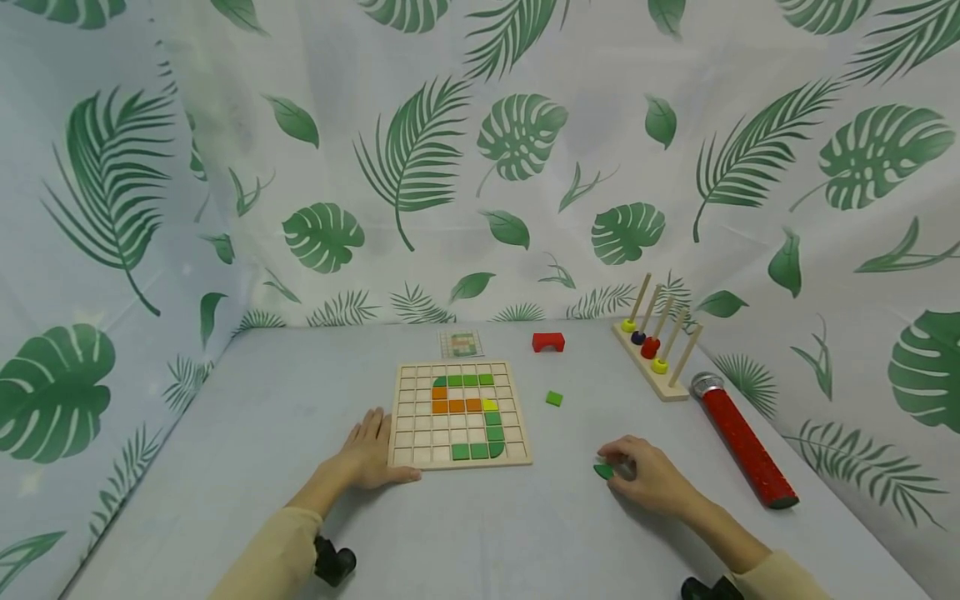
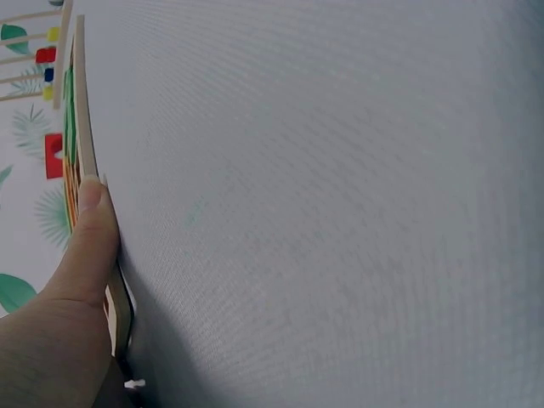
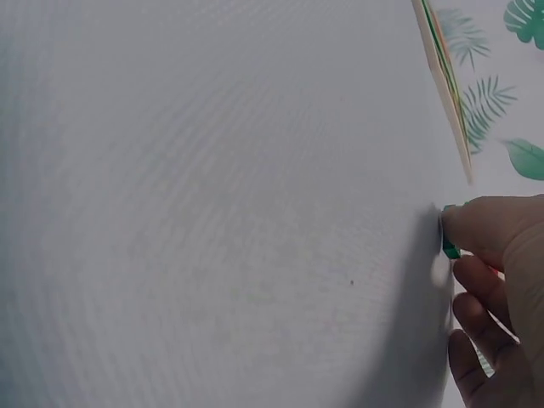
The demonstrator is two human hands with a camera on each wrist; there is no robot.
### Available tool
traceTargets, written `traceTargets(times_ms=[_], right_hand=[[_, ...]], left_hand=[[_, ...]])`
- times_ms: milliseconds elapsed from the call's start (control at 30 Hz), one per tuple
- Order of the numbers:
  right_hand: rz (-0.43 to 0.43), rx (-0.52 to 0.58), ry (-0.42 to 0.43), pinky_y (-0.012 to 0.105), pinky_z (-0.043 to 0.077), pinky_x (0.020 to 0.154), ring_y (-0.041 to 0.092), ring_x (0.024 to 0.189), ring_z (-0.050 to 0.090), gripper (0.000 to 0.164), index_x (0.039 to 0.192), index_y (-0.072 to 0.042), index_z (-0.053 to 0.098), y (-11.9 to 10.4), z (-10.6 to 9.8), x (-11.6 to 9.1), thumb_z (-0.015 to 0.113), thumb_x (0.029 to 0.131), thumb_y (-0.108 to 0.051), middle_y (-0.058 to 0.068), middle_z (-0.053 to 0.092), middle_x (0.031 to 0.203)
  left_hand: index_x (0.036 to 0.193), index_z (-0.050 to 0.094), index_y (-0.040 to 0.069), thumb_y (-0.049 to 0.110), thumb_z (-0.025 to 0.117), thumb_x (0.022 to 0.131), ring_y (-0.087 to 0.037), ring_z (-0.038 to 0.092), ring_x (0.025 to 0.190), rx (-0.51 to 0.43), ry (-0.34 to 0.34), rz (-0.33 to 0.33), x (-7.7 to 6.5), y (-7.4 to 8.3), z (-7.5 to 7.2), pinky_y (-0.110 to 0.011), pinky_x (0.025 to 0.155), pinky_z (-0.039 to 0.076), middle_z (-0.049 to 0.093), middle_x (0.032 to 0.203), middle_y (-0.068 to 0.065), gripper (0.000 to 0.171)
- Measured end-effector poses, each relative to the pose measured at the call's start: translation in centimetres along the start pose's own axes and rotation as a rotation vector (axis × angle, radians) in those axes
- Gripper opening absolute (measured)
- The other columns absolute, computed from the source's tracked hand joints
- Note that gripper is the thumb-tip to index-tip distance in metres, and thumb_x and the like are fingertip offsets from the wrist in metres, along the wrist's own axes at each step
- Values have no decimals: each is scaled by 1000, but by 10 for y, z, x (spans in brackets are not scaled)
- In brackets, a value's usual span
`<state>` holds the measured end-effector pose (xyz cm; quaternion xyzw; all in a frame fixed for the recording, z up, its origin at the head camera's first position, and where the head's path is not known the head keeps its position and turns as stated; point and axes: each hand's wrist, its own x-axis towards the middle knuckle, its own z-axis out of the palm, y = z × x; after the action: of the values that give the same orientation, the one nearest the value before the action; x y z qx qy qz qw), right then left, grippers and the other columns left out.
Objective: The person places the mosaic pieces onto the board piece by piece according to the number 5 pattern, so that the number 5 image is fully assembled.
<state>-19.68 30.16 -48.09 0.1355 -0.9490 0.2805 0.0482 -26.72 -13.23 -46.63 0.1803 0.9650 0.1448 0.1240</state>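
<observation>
A wooden grid board (image 1: 423, 446) lies flat on the table, with green, orange and yellow tiles in some of its squares. My left hand (image 1: 367, 454) rests at the board's near left corner, fingers straight along its left side. In the left wrist view, the thumb (image 2: 92, 229) touches the board's front edge (image 2: 82, 102). To the right of the board, my right hand (image 1: 645, 477) pinches a dark green tile (image 1: 603, 472) with a rounded edge, low at the table. The right wrist view shows that tile (image 3: 450, 242) partly hidden behind the thumb.
A loose light green square tile (image 1: 554, 398) lies right of the board. Behind are a small pattern card (image 1: 461, 343) and a red arch block (image 1: 548, 342). A wooden peg stand (image 1: 671, 388) with colored beads and a red microphone (image 1: 750, 446) occupy the right side.
</observation>
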Motion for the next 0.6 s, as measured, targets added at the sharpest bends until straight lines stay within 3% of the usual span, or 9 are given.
traceTargets(times_ms=[333,600], right_hand=[[-21,-18,9,28,49,72,10,83,55,19,92,-15,68,8,3,5,76,76,-8,-6,57,88],[-74,-10,57,25,48,66,12,77,54,19,92,-11,66,8,7,22,75,76,-6,-5,58,85]], left_hand=[[144,16,-12,63,65,78,-44,7,139,0,-1,-3,0,0,-1,-54,111,11,10,150,-32,112],[144,17,-13,62,66,77,-44,8,139,-30,12,9,0,-2,1,-54,111,10,10,150,-33,112]])
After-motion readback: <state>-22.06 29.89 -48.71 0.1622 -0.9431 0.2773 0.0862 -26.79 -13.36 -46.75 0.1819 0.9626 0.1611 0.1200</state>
